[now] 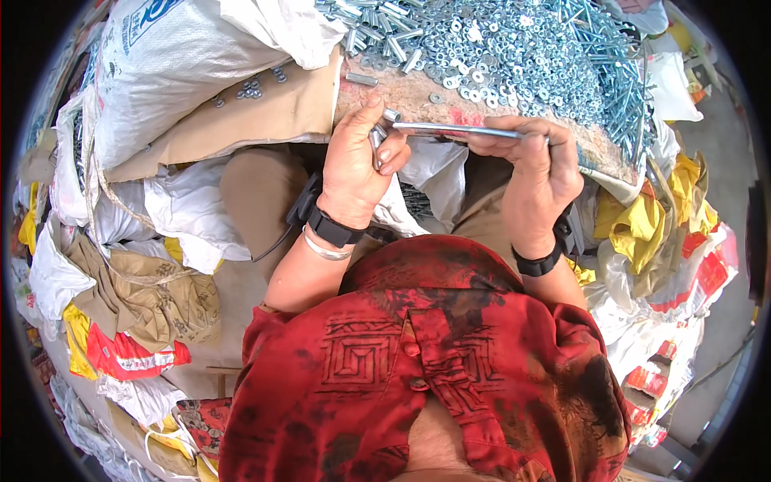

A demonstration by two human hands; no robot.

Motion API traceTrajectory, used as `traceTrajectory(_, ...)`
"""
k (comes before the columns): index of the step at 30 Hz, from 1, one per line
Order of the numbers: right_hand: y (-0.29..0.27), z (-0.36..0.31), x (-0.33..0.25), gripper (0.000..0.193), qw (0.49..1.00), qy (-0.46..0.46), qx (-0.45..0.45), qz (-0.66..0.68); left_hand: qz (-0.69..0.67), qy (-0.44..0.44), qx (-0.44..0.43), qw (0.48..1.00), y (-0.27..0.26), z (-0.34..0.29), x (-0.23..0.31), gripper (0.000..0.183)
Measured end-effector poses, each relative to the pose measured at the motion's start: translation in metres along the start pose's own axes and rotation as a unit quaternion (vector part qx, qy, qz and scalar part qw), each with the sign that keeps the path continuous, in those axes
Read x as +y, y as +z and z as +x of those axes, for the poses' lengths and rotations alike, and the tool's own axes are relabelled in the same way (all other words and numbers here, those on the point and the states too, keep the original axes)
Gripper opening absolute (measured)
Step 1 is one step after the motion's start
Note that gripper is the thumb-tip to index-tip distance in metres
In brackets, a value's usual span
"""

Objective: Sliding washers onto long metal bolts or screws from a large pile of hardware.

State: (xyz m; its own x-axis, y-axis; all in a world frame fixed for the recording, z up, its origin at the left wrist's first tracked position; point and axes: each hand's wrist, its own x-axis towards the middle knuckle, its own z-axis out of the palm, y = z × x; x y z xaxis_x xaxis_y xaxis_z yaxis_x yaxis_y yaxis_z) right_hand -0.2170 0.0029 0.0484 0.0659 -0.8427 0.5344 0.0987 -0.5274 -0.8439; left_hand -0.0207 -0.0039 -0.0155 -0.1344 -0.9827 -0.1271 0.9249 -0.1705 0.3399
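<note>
R hand (543,173) is nearly closed & L hand (352,161) half-curled, w/ long metal rod (458,128) btwn them, pinched in R thumb + fingers, its L tip right by sm. metal tubes (392,115) gripped in L fingers.

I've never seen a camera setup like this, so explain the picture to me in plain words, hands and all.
There is no machine: a person works bare-handed. This single view comes from a wide fisheye camera on their head, looking down, so edges bend and their red shirt fills the bottom. The right hand holds a long metal rod pointing left. The left hand holds short metal pieces; the rod's tip is close to one, though I can't tell whether they touch. On the worn work surface lie loose washers, short tubes and long thin fasteners.
</note>
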Motion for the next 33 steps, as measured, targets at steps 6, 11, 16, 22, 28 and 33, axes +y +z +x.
traceTrajectory(6, -0.004, 0.007, -0.005, 0.019, 1.000, -0.025, -0.003, 0.003, 0.112, 0.005, 0.005, 0.994, 0.005, -0.005, -0.010, 0.019)
traceTrajectory(11, -0.011, 0.010, -0.008, 0.018, 0.999, -0.033, 0.004, 0.004, 0.019, -0.052, -0.021, 0.998, 0.002, -0.004, -0.007, 0.023)
traceTrajectory(16, -0.012, 0.006, -0.008, 0.017, 0.999, -0.033, -0.012, -0.011, 0.025, -0.066, -0.012, 0.997, 0.003, -0.004, -0.010, 0.025)
traceTrajectory(22, -0.005, 0.008, 0.002, 0.014, 0.958, -0.144, -0.063, -0.238, -0.029, -0.061, -0.016, 0.998, -0.001, -0.001, -0.003, 0.024)
traceTrajectory(28, -0.015, 0.016, 0.002, 0.018, 0.917, 0.265, -0.283, -0.095, 0.059, -0.016, 0.019, 0.998, 0.004, -0.005, 0.007, 0.019)
traceTrajectory(33, 0.007, 0.021, 0.041, 0.025, 0.896, 0.319, -0.308, 0.033, 0.161, -0.140, -0.017, 0.977, 0.008, -0.002, 0.003, 0.023)
